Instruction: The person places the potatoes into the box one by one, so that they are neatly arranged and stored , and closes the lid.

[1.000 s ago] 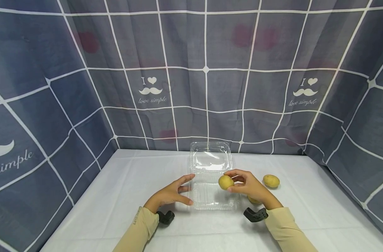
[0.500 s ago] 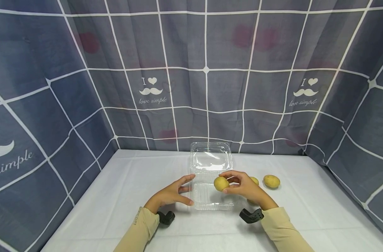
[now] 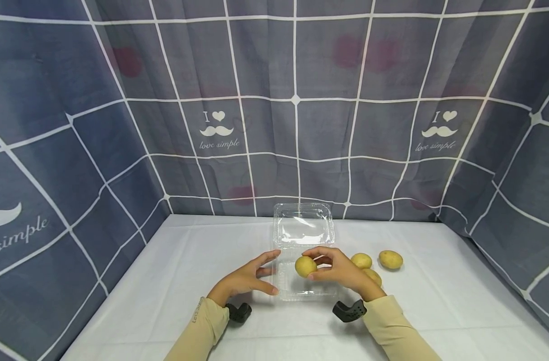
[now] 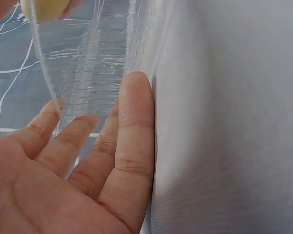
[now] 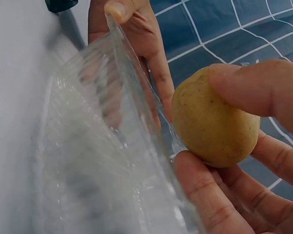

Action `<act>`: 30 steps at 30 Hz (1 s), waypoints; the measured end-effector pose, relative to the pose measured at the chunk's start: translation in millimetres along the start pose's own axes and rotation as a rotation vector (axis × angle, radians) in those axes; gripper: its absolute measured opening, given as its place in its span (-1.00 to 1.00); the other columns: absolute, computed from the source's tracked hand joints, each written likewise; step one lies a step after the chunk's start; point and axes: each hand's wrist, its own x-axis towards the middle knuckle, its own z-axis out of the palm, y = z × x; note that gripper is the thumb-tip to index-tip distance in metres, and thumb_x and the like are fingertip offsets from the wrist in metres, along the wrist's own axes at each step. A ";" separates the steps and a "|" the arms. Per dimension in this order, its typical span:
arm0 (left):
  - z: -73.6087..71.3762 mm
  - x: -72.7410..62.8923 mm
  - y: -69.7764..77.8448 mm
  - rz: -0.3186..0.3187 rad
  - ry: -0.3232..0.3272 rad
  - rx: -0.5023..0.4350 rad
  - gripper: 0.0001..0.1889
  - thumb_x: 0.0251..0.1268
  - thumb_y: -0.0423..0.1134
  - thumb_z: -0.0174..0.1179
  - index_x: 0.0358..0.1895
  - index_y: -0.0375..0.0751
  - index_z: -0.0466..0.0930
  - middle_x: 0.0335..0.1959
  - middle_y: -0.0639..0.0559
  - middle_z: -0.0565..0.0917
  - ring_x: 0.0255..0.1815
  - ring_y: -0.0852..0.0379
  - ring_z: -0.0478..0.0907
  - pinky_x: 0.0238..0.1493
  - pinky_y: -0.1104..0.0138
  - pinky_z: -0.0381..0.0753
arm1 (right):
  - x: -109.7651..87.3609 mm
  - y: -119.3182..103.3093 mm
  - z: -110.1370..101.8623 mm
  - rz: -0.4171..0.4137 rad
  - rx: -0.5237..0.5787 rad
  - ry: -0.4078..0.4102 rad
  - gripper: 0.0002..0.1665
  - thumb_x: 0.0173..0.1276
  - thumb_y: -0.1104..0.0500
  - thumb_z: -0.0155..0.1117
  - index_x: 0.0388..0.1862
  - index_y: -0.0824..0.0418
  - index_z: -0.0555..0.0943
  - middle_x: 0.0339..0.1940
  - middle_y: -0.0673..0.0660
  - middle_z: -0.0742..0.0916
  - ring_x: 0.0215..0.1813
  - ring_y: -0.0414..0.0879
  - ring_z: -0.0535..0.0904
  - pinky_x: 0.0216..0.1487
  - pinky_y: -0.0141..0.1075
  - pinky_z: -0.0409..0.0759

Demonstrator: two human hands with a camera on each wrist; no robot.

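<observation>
A clear plastic clamshell box (image 3: pixel 287 291) lies open on the white table, its lid (image 3: pixel 303 228) tilted up at the back. My right hand (image 3: pixel 335 271) pinches a small yellow potato (image 3: pixel 305 266) between thumb and fingertips, just above the box's tray. The right wrist view shows that potato (image 5: pixel 212 124) close to the tray's rim (image 5: pixel 136 73). My left hand (image 3: pixel 252 276) rests with straight fingers against the tray's left side; in the left wrist view its fingers (image 4: pixel 132 131) touch the ribbed wall (image 4: pixel 88 73). The left hand holds nothing.
Three more potatoes lie on the table right of the box: one (image 3: pixel 361 260) near the right hand, one (image 3: pixel 373 276) partly behind the wrist, one (image 3: pixel 390 259) farther right. Grey checked curtains (image 3: pixel 297 125) close in the table on three sides.
My right hand has carried the potato leftward from the tray's right edge to above its middle. Two potatoes behind the hand have come into view. The left hand has stayed put.
</observation>
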 end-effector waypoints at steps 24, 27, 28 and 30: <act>-0.3 0.5 -1.6 0.003 -0.002 0.008 0.11 0.27 -0.40 0.55 0.77 -0.22 -0.01 0.78 -0.23 0.03 0.68 -0.38 0.21 0.60 -0.30 0.27 | 14.5 -0.1 22.5 0.054 -0.131 -0.067 -0.42 0.30 0.33 0.59 0.26 0.48 0.64 0.19 0.30 0.73 0.18 0.11 0.70 0.20 -0.32 0.70; -0.3 0.0 -1.4 0.000 -0.001 0.014 0.11 0.28 -0.39 0.55 0.77 -0.20 -0.01 0.79 -0.22 0.03 0.68 -0.38 0.21 0.60 -0.30 0.27 | 16.6 2.2 25.4 0.052 -0.147 -0.067 -0.45 0.29 0.33 0.60 0.23 0.47 0.66 0.15 0.27 0.75 0.15 0.08 0.70 0.21 -0.31 0.70; -0.2 -0.2 -1.2 -0.001 0.000 0.015 0.11 0.28 -0.39 0.55 0.77 -0.20 -0.01 0.79 -0.22 0.03 0.68 -0.38 0.21 0.59 -0.30 0.27 | 17.4 2.7 26.4 0.052 -0.150 -0.066 -0.46 0.29 0.33 0.61 0.22 0.47 0.67 0.14 0.26 0.75 0.13 0.06 0.69 0.21 -0.30 0.70; 0.0 -0.5 -0.9 -0.004 0.000 0.018 0.11 0.28 -0.38 0.55 0.78 -0.19 -0.01 0.79 -0.21 0.03 0.68 -0.38 0.21 0.59 -0.31 0.27 | 18.6 3.7 28.2 0.058 -0.159 -0.062 -0.46 0.28 0.32 0.62 0.20 0.46 0.68 0.12 0.25 0.76 0.11 0.04 0.69 0.21 -0.25 0.71</act>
